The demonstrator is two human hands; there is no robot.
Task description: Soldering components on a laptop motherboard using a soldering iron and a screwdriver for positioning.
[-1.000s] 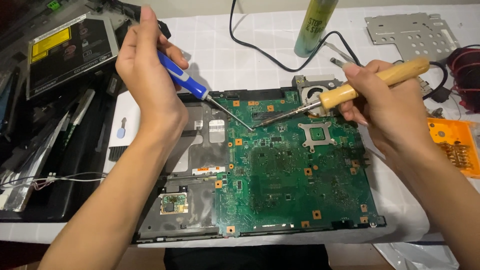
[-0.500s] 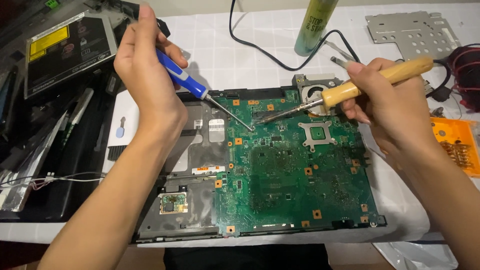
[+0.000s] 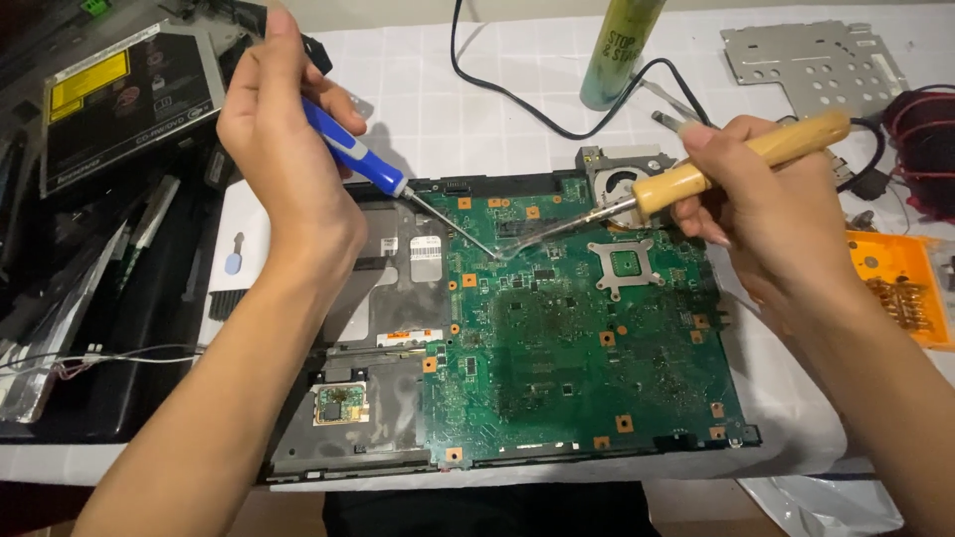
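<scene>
Two tools gripped, screwdriver (image 3: 356, 159) left, soldering iron (image 3: 716, 164) right, tips meeting.

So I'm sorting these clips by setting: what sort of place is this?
Probably a home or small electronics repair bench. A bare green circuit board lies open on the table, the right hand holds a wooden-handled soldering iron, and a removed optical drive lies among loose parts.

A single head-worn camera looks steeply down, close in, over a green motherboard (image 3: 587, 338) on the desk (image 3: 438, 109).
</scene>
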